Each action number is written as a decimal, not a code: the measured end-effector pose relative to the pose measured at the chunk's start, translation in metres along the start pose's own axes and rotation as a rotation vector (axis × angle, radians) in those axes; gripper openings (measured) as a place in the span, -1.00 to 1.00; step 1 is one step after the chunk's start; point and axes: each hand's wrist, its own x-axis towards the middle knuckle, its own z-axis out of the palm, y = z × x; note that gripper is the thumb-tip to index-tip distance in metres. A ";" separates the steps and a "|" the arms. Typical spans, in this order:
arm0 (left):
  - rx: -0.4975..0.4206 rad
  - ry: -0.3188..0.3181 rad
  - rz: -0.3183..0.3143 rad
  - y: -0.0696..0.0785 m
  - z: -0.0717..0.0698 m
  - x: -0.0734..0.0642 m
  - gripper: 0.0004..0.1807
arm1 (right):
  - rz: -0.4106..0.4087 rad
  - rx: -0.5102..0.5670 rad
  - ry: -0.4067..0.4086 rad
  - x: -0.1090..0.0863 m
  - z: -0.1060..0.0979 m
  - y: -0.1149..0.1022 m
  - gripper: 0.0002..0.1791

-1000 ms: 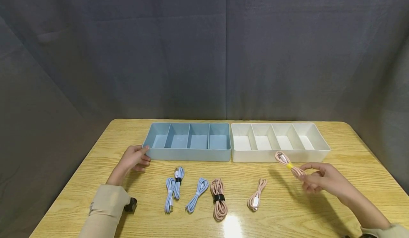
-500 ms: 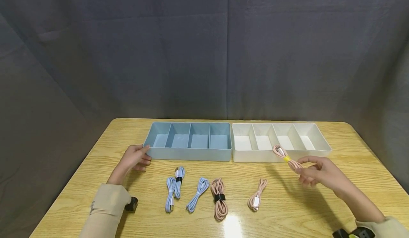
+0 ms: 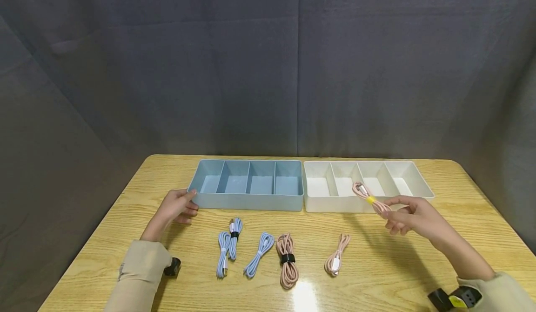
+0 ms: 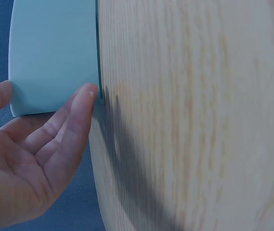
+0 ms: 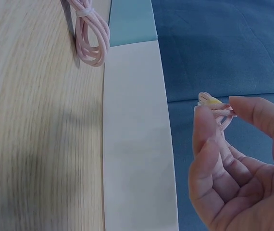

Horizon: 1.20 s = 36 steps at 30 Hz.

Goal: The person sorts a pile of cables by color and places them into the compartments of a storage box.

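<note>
My left hand holds the front left corner of a blue divided box. In the left wrist view its thumb is at the rim and its straight fingertips lie by the bottom edge. My right hand pinches one end of a bundled pink cable with a yellow tie, between thumb and fingertips. The cable hangs in the air in front of a white divided box, its far loop overlapping that box's compartments in the head view. Mostly hidden by fingers, the cable also shows in the right wrist view.
In front of the boxes lie several blue cable bundles, a pink bundle with a black strap and another pink bundle. The boxes stand end to end near the table's back edge, before a grey curtain.
My right hand has moved forward and slightly left with the pink cable, bringing it over the white box's front rim in the head view. The left hand has stayed at the blue box's corner.
</note>
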 end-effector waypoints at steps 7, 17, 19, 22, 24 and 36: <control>0.008 0.003 -0.005 0.001 0.000 0.000 -0.44 | -0.013 0.024 0.002 0.007 0.005 -0.004 -0.51; 0.003 -0.002 0.004 0.000 0.000 -0.001 -0.41 | -0.023 0.041 0.013 0.016 0.011 -0.006 -0.54; 0.001 -0.001 0.005 0.000 0.000 -0.001 -0.41 | -0.027 0.039 0.014 0.019 0.013 -0.007 -0.55; -0.001 -0.002 0.006 0.000 0.000 -0.001 -0.42 | -0.037 0.042 0.018 0.023 0.015 -0.008 -0.56; -0.002 0.000 0.005 0.000 0.000 -0.001 -0.42 | -0.044 0.047 0.018 0.025 0.016 -0.009 -0.56; 0.003 0.007 0.003 0.001 0.001 -0.001 -0.42 | -0.050 0.090 0.038 0.040 0.026 -0.011 -0.56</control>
